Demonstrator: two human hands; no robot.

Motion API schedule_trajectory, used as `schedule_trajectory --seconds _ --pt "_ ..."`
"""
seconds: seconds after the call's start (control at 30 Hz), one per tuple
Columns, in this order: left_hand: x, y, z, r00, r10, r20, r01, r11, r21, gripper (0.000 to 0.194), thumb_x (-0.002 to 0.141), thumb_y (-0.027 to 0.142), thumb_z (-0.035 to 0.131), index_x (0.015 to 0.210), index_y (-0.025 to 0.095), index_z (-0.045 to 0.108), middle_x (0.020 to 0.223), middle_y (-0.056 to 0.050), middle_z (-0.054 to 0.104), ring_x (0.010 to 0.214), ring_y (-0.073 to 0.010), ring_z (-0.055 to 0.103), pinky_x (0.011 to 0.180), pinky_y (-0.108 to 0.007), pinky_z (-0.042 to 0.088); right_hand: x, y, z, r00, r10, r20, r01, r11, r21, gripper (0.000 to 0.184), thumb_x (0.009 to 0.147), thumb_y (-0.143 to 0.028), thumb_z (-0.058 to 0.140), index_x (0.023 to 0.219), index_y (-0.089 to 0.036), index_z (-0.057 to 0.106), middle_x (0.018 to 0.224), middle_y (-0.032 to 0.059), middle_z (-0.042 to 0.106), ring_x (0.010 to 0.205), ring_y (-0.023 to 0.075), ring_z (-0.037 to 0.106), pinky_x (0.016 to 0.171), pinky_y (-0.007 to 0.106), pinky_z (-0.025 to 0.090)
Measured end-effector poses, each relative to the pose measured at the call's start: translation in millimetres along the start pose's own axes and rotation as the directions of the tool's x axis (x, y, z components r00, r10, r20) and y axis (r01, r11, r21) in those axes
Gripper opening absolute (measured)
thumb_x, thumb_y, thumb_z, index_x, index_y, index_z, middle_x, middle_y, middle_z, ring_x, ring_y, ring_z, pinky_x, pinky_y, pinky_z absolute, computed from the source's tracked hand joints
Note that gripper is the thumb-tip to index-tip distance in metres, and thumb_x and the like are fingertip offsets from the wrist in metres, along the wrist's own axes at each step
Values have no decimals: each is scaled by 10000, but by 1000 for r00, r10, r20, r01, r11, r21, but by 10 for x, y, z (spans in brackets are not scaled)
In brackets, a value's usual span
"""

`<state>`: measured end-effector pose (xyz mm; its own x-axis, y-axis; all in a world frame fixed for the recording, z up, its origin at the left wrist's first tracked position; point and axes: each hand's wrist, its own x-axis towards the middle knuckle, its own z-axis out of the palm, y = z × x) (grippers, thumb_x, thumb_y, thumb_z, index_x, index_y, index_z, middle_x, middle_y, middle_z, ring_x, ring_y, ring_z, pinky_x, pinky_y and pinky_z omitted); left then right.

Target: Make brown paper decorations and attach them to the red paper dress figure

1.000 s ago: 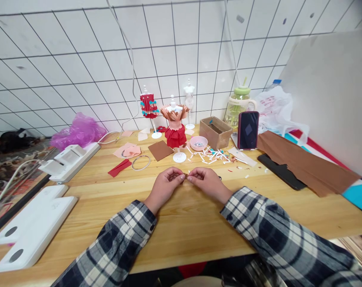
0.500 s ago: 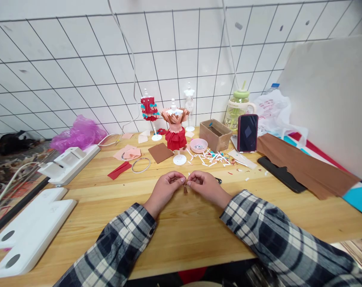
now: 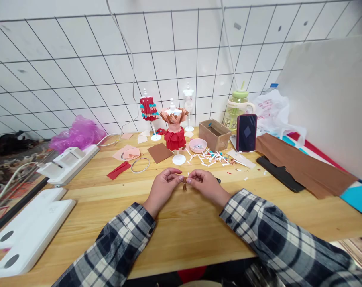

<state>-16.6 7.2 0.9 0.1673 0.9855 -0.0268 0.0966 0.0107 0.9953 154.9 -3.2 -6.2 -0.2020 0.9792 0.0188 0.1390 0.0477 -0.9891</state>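
Between my fingertips I hold a small piece of brown crepe paper (image 3: pixel 185 185), its lower end hanging down over the table. My left hand (image 3: pixel 166 183) pinches it from the left, thumb against fingers. From the other side my right hand (image 3: pixel 205 182) pinches it too. Just beyond my hands stands a small white dress form (image 3: pixel 175 137) with a red skirt, a pink waist and a pink and brown pointed collar. The dark end of a tool (image 3: pixel 218 180) shows past my right hand, mostly hidden behind it.
Behind are a red-dressed form (image 3: pixel 148 108) and a bare white form (image 3: pixel 188 105). A pink dish (image 3: pixel 198 145), white sticks (image 3: pixel 212 158), a cardboard box (image 3: pixel 214 135) and a phone (image 3: pixel 246 133) stand right of centre. Brown paper (image 3: pixel 306 163) lies right, a power strip (image 3: pixel 75 165) left.
My fingers have shifted slightly on the brown paper, and more of it shows between the fingertips. The whole view has moved a little.
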Motion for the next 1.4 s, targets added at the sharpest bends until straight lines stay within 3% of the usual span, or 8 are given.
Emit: schedule_trajectory --seconds 0.2,0.4,0.57,0.7,0.87,1.0,1.2,1.4 --pt "10 -16 -10 998 -53 -40 50 995 -83 378 641 385 784 906 158 640 778 -34 718 748 -168 661 688 -256 480 39 42 -33 997 45 -58 -39 994 103 304 733 -466 635 752 -174 555 632 -30 528 549 95 446 510 221 373" --pt "-10 8 -3 995 -91 31 93 993 -73 438 656 413 766 982 166 610 807 -50 733 772 -184 673 706 -274 485 33 24 -37 996 39 -78 -32 995 99 301 761 -473 603 766 -178 540 625 -30 521 520 93 440 490 222 370" --pt "1 23 -11 989 -24 147 10 996 90 352 705 465 701 850 147 662 808 -54 710 759 -183 636 715 -281 476 21 -18 -43 998 -35 -60 32 999 -40 233 775 -419 600 771 -190 560 623 -33 523 548 105 456 520 232 381" --pt "0 11 -29 976 -54 211 2 971 239 332 717 481 675 732 149 677 693 -10 664 652 -154 573 634 -257 435 20 -28 -47 997 -49 -54 47 998 -46 229 767 -414 605 775 -188 568 659 -22 544 573 110 475 540 239 398" --pt "5 -8 -33 992 -23 122 4 989 150 317 710 472 687 741 156 678 707 -7 670 661 -151 574 644 -248 430 -11 -27 -20 999 45 12 -45 995 83 340 767 -481 591 940 -188 577 736 -11 560 542 102 481 456 223 401" --pt "5 6 -22 1000 -2 30 -2 993 121 305 700 464 700 732 161 694 736 -26 698 699 -173 601 670 -261 449 -30 -6 5 994 60 86 -57 997 -43 280 733 -432 647 823 -168 628 675 -7 577 558 109 486 480 225 399" --pt "10 29 -28 998 40 42 -46 985 166 262 682 438 715 697 176 709 705 -25 710 674 -173 613 666 -263 466 14 57 -7 999 -32 42 34 998 -50 214 758 -381 613 791 -176 663 741 14 644 644 129 530 599 252 418" --pt "2 46 -34 998 38 52 -50 967 251 272 688 442 700 723 172 689 703 -26 693 658 -173 596 633 -261 448 26 26 -99 999 -52 -2 50 978 -204 135 774 -307 570 771 -189 635 685 -4 599 608 122 501 573 246 384"
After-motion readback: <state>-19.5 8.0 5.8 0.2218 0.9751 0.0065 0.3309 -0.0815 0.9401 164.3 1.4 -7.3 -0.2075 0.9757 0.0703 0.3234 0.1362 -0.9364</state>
